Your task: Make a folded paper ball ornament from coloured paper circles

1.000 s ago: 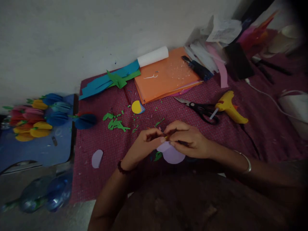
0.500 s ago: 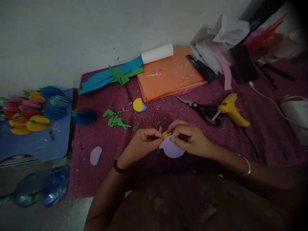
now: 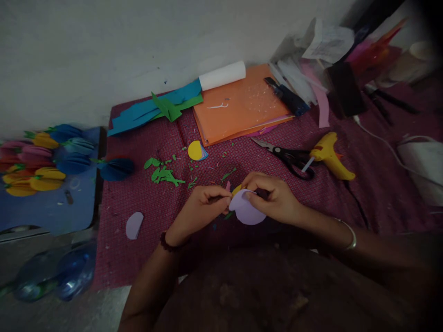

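Both my hands meet low over the maroon checked cloth (image 3: 145,203). My right hand (image 3: 277,198) pinches a lilac paper disc (image 3: 246,211), with a bit of yellow paper (image 3: 236,189) showing at its top edge. My left hand (image 3: 202,207) is closed in a pinch against the disc's left edge; a small pink scrap (image 3: 228,186) sticks up between the two hands. What the left fingers grip beyond the paper's edge is hidden.
Scissors (image 3: 287,157) and a yellow glue gun (image 3: 328,157) lie beyond my right hand. Orange card stack (image 3: 238,110), white roll (image 3: 221,75), blue and green paper strips (image 3: 155,110), folded yellow disc (image 3: 196,151), green scraps (image 3: 162,173), lilac half-disc (image 3: 134,225). Paper flowers (image 3: 44,157) on the left.
The lilac disc has turned up a little in my hands and the yellow bit now shows at its top. The view has shifted slightly; my hands stay together in place.
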`<state>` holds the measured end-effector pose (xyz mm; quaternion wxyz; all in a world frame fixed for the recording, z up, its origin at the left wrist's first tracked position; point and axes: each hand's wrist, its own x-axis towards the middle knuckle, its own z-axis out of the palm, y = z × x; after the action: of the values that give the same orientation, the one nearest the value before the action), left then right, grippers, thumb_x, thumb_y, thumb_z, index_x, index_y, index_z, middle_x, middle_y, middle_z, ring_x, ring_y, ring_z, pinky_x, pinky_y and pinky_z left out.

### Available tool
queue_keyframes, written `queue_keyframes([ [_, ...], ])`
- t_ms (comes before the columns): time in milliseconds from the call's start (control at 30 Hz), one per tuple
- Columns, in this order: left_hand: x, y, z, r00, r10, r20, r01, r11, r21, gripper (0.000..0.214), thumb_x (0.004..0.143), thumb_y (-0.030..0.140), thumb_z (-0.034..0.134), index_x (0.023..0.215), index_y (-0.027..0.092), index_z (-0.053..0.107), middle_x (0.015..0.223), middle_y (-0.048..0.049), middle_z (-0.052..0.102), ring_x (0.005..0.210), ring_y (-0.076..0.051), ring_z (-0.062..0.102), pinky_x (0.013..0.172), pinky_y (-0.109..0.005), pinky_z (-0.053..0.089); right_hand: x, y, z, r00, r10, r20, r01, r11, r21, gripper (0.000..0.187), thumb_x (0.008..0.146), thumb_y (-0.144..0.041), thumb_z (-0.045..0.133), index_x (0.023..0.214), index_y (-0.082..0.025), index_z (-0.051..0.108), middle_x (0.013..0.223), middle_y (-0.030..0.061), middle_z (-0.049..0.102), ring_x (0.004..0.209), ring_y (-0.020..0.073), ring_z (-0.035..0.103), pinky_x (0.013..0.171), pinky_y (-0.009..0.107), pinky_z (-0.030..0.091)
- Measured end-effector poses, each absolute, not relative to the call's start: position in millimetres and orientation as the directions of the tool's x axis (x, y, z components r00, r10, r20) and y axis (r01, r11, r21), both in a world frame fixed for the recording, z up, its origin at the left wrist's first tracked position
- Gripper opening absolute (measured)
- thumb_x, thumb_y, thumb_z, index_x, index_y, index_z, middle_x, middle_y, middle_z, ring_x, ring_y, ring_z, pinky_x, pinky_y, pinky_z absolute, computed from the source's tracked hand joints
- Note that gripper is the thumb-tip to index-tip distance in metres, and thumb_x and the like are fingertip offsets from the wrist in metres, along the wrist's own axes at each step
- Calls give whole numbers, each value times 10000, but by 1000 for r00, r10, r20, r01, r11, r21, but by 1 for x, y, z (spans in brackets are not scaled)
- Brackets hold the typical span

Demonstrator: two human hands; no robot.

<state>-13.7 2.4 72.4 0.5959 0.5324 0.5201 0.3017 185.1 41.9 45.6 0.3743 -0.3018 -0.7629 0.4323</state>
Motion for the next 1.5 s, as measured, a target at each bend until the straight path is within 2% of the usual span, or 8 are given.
queue_keyframes([
  [200,-15,2,70,289,908,-303,143,272,952,287,841,368,574,681,147,663,609,-18,617,587,-116,591,561,-219,476,185,42,45,-523,796,305,158,442,-883,127,792,-99,570,696,-179,547,759,19,626,722,121,610,638,238,476],
  [333,-13,-1,63,278,924,-264,155,228,961,225,775,367,667,753,144,677,636,-16,621,579,-108,556,536,-210,440,185,42,45,-521,798,301,164,440,-883,129,803,-115,564,694,-182,551,762,20,630,720,124,613,635,246,479],
  [533,-6,-3,53,188,982,28,454,-112,884,125,800,251,646,708,169,664,637,0,586,607,-107,516,564,-220,381,184,43,45,-477,811,339,193,473,-860,138,821,-131,564,695,-186,545,763,21,616,717,119,602,643,249,482],
  [700,-6,-3,51,113,971,211,507,-239,828,166,822,245,632,669,181,635,660,-10,607,640,-123,551,600,-236,429,186,41,45,-447,814,370,191,491,-850,53,837,-162,575,864,-203,554,830,27,638,796,139,627,694,268,502],
  [867,-11,-5,51,94,948,303,524,-306,795,79,820,206,649,747,186,675,755,-30,659,712,-136,603,658,-251,470,188,42,47,-457,815,355,175,474,-863,432,795,-125,615,1194,-214,479,942,34,651,881,154,634,790,305,496],
  [1067,-14,-5,43,37,938,345,560,-306,770,47,808,218,663,784,202,700,751,-23,682,731,-149,612,679,-274,477,190,52,49,-514,738,437,223,607,-763,123,802,-126,600,907,-191,590,860,40,650,847,178,578,793,345,442],
  [1233,-11,-5,41,9,943,333,564,-280,777,58,808,223,660,764,207,695,733,-5,661,693,-131,591,650,-255,456,190,53,46,-491,754,436,224,593,-773,51,820,-133,582,802,-180,593,820,35,628,825,169,564,788,334,428],
  [1500,-6,-5,39,6,981,196,525,-170,834,107,831,238,615,741,183,601,789,-12,601,776,-143,568,729,-275,452,184,52,40,-450,857,251,164,355,-920,84,807,-162,563,723,-164,564,740,14,603,711,130,551,680,271,436],
])
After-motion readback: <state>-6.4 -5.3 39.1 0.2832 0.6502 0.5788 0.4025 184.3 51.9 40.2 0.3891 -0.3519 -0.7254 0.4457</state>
